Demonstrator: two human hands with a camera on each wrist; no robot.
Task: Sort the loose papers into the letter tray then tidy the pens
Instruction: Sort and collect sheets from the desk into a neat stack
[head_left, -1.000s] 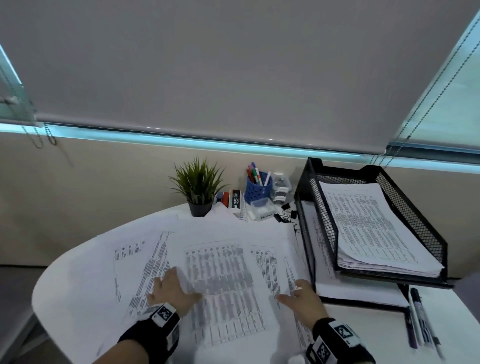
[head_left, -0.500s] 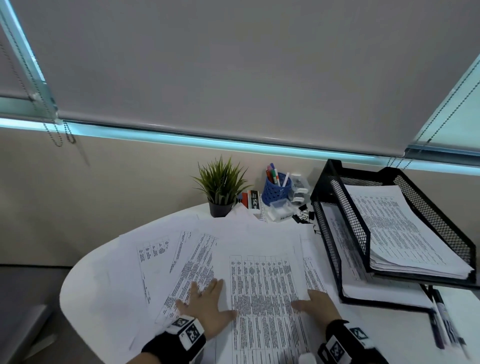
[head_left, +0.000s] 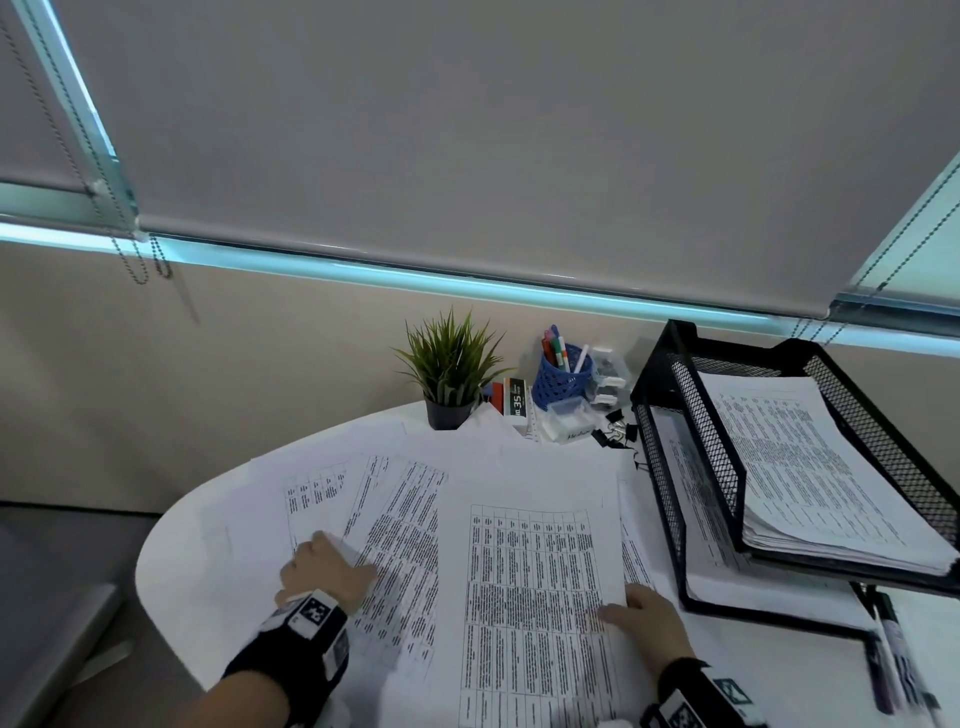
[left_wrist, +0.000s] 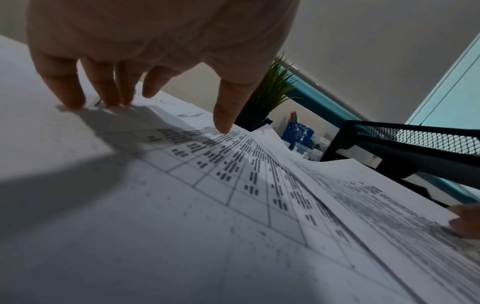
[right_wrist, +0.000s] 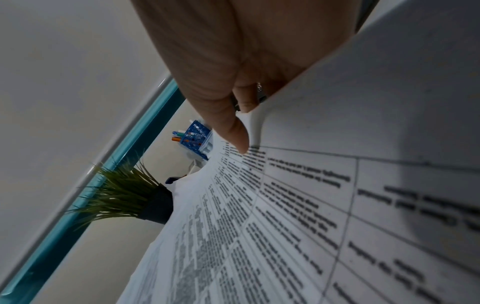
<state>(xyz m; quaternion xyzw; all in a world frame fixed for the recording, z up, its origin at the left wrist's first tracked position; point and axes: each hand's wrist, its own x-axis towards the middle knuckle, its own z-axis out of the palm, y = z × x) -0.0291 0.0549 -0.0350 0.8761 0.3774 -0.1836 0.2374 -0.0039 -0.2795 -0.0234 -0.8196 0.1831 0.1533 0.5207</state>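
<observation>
Loose printed papers (head_left: 395, 499) lie spread over the round white table (head_left: 208, 545). My left hand (head_left: 322, 564) rests on the sheets at the left, its straight fingertips (left_wrist: 72, 100) and thumb pressing the paper. My right hand (head_left: 639, 610) pinches the right edge of the top sheet (head_left: 530, 571), with the thumb (right_wrist: 233, 131) on top and the fingers hidden under the sheet. The black mesh letter tray (head_left: 670, 374) stands at the right, with a paper stack (head_left: 810, 483) in its upper tier. A blue pen cup (head_left: 563, 382) holds several pens. Loose markers (head_left: 888, 654) lie in front of the tray.
A small potted plant (head_left: 452, 379) stands at the back of the table, beside small boxes (head_left: 514, 400) and binder clips (head_left: 618, 434). The lower tier of the tray also holds papers (head_left: 691, 493). The table's rounded edge drops off at the left.
My left hand slid left across the papers and drew its spread fingers together. My right hand took hold of the top sheet's right edge. The view turned a little to the left.
</observation>
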